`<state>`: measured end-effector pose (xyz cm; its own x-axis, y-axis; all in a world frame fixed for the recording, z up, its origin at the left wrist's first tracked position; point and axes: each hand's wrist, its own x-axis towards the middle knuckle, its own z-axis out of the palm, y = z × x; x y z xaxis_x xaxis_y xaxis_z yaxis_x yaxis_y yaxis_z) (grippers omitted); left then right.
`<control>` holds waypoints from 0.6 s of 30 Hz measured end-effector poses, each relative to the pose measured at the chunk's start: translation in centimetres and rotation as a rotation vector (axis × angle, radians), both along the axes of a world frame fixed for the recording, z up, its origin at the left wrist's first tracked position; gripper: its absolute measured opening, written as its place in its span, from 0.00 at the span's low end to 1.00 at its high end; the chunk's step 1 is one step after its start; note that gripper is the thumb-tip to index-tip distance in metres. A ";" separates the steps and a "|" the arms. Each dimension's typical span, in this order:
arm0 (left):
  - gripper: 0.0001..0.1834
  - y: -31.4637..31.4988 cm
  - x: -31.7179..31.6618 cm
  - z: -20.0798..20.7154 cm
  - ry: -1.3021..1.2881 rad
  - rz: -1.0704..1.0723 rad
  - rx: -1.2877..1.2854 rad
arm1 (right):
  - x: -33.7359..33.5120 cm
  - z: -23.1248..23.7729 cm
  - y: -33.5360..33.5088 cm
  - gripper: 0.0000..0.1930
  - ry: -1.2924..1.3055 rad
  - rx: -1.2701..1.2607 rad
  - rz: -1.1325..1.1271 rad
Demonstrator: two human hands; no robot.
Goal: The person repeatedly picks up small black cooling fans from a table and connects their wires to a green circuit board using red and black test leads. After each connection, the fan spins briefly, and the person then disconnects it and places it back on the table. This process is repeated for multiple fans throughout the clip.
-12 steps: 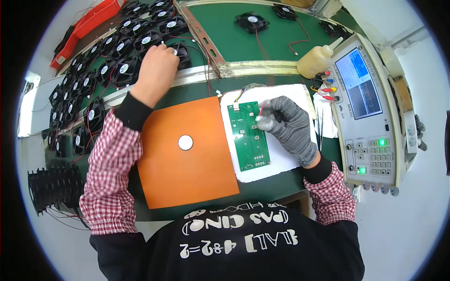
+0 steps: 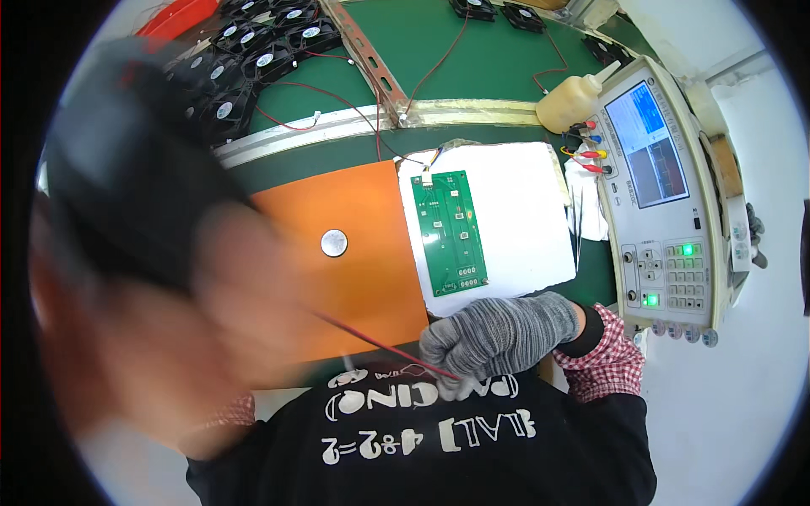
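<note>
Close up on the left, a large black shape (image 2: 135, 160), by its look a fan, is blurred by motion. My bare left hand (image 2: 245, 295) is wrapped round it, the fingers smeared. A thin red-and-black wire (image 2: 371, 339) runs from it toward my right hand. My right hand (image 2: 506, 337), in a grey knitted glove, is closed on this wire in front of my chest. Beyond it a green circuit board (image 2: 453, 236) lies on a white sheet (image 2: 527, 211), with a small plugged-in connector at its top edge.
An orange mat (image 2: 367, 287) with a round silver disc (image 2: 334, 243) lies left of the board. Several black fans (image 2: 266, 61) crowd the far left, others (image 2: 523, 17) the back. A squeeze bottle (image 2: 567, 103) stands beside a test instrument (image 2: 654, 194) with clip leads on the right.
My left hand has come from the rows of fans up close, a fan in it. My right hand has left the board, moved nearer my chest and closed on the wire.
</note>
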<state>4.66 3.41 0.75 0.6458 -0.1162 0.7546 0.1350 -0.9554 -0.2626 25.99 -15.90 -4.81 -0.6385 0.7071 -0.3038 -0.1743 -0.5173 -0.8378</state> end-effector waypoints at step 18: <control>0.48 -2.5 -1.3 -4.5 0.576 0.058 -0.851 | 4.4 -4.5 4.5 0.11 -1.103 1.133 -0.620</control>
